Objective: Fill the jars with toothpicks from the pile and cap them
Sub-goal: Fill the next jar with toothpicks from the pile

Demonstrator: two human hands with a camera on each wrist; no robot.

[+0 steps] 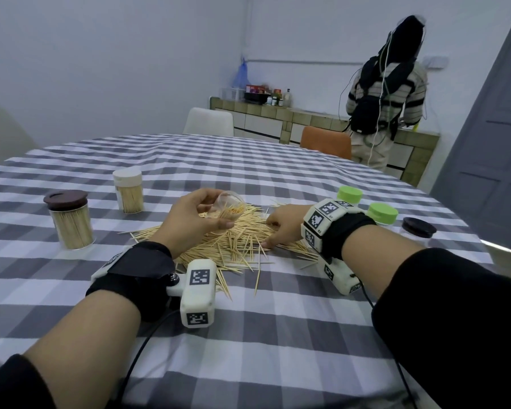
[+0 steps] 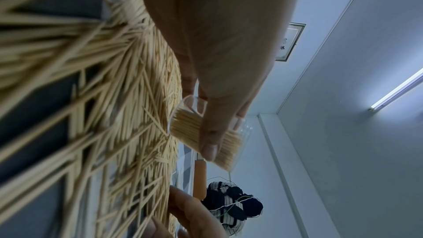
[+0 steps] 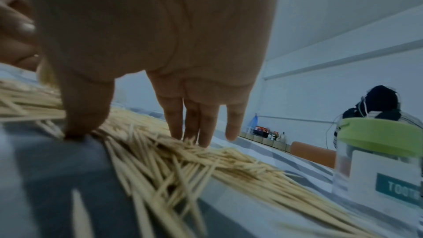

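The left hand [image 1: 189, 219] holds a clear jar [image 1: 229, 209] tipped on its side just above the pile of toothpicks [image 1: 239, 240], its grip curled round the jar with the thumb [image 2: 209, 144] across the wall. The jar is partly filled with toothpicks and has no cap. The right hand [image 1: 283, 228] reaches down into the pile, grip spread: the thumb [image 3: 82, 115] presses on the cloth at the pile's near side and the fingertips [image 3: 203, 133] touch the sticks.

The pile lies at the middle of the bench [image 1: 278, 335], which wears a grey and white checked cloth. Toward the left edge stand two capped full jars, a brown-lidded jar [image 1: 70, 219] and, farther back, a white-lidded jar [image 1: 129, 190]. Near the right edge, behind the right wrist, stand two green-lidded jars [image 1: 382, 214] and a dark-lidded jar [image 1: 418, 230], all capped; their contents cannot be told.
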